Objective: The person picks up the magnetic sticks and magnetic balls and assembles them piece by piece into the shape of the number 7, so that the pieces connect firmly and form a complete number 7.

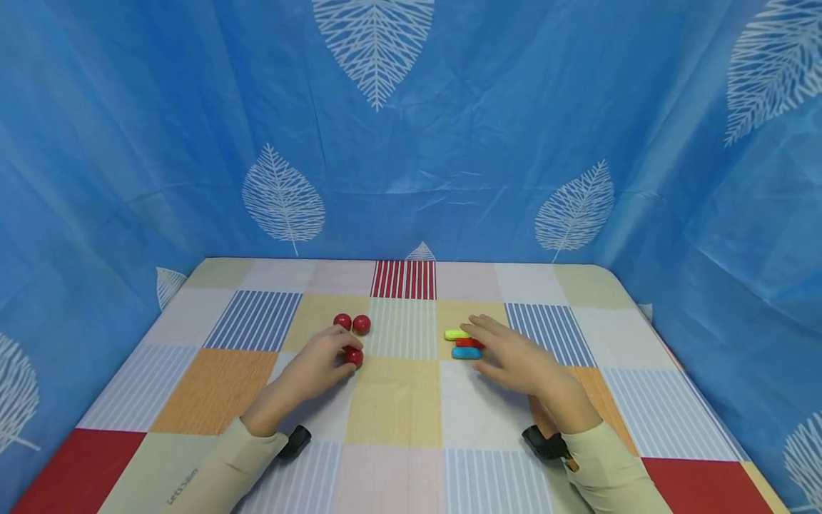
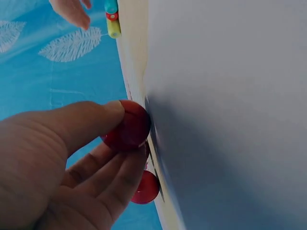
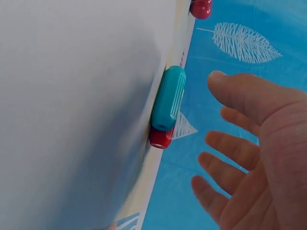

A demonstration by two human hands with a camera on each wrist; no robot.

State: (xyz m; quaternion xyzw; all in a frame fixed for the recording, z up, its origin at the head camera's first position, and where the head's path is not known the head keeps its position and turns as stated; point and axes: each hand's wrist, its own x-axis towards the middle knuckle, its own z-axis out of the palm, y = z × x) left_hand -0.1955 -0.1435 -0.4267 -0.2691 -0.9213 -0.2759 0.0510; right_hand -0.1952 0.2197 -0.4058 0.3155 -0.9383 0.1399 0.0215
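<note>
My left hand (image 1: 316, 365) pinches a shiny red ball (image 2: 128, 127) between thumb and fingertips, at or just above the tablecloth. Just beyond it sit two more red balls, a left one (image 1: 342, 321) and a right one (image 1: 362, 325). On the right, my right hand (image 1: 521, 357) hovers with spread, relaxed fingers and holds nothing. Beside its fingertips lie three short, stubby sticks in a row: yellow (image 1: 456, 334), red (image 1: 469, 343) and blue (image 1: 466, 353). The blue stick has a ribbed side in the right wrist view, where it hides much of the red one.
A patchwork-patterned cloth (image 1: 394, 407) covers the table. Blue curtains with white leaf prints (image 1: 417, 164) stand behind and on both sides. Each wrist wears a small black device, one left (image 1: 295, 442) and one right (image 1: 544, 444).
</note>
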